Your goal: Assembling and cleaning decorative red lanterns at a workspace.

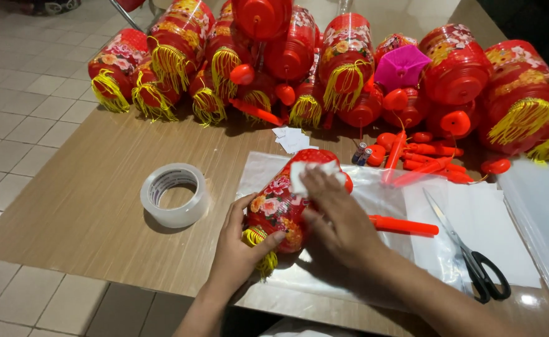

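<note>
A roll of clear tape (174, 195) lies flat on the wooden counter (87, 206). Black-handled scissors (471, 253) rest on white paper (492, 224). Red lanterns with yellow tassels (343, 59) are heaped along the far edge, beside loose red handles (424, 163)

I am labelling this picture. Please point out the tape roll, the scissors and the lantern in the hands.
tape roll (174, 195): head view, on its clear outer wall.
scissors (454, 231): head view, on the metal blades.
lantern (279, 206): head view, on its red flowered side.
</note>
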